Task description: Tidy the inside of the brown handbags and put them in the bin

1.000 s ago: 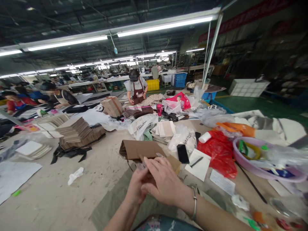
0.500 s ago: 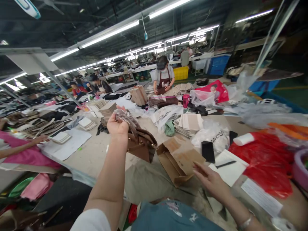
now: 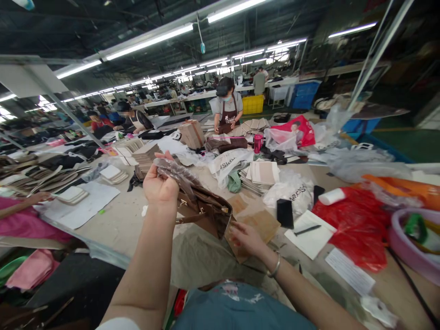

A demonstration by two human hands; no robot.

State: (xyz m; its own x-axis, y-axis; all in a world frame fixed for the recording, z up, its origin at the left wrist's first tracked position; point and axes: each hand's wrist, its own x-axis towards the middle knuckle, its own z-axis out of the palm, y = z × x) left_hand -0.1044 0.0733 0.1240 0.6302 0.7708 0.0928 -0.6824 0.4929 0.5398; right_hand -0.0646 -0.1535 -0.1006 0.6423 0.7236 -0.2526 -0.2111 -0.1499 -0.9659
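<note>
My left hand (image 3: 161,184) is closed around the handles of a brown handbag (image 3: 195,211), which are wrapped in clear plastic (image 3: 175,170). The bag hangs tilted over the table, its top side facing me and gold-coloured metal fittings showing. At the bag's right end is my right hand (image 3: 250,238), fingers slightly bent and apart, their tips at or very near its edge; whether they touch is hard to tell. Behind the bag and that hand, a cardboard box (image 3: 264,224) is partly hidden.
Right of the box lie a black phone (image 3: 285,213), a notebook (image 3: 307,240) with a pen, and a red plastic bag (image 3: 354,229). A purple basin (image 3: 398,238) stands far right. Stacked pieces (image 3: 263,173) lie beyond. Across the table stands a co-worker (image 3: 228,110); a pink-clad person's arm reaches in at left.
My right hand has moved left from beside the box to the handbag's right end. The handbag, still in my left hand, now covers more of the box. The view has shifted slightly right.
</note>
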